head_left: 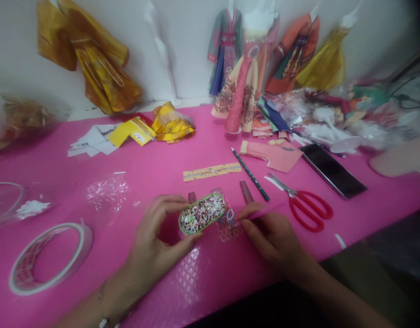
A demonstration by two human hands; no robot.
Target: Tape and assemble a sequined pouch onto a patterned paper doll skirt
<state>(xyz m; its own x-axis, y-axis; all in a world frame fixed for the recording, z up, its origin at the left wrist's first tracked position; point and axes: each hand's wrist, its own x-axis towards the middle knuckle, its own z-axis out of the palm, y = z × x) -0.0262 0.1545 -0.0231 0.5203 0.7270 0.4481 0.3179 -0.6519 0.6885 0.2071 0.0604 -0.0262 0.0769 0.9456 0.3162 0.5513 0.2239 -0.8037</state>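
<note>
My left hand grips an oval green-edged tray of beads between fingers and thumb. Many small multicoloured beads or rhinestones fill it. In my right hand is a thin pink stick, pinched between thumb and fingers, its tip near the tray's right end. Under and beside the tray lies a patterned fabric piece, partly covered. A small dark patterned strip lies just above my right hand. Farther up, a tan decorated strip lies flat on the pink table.
Red-handled scissors, a dark pen and a phone lie to the right. A tape roll rests at left, with scattered clear gems above it. Small garments stand or hang along the wall, beside plastic-wrapped pieces.
</note>
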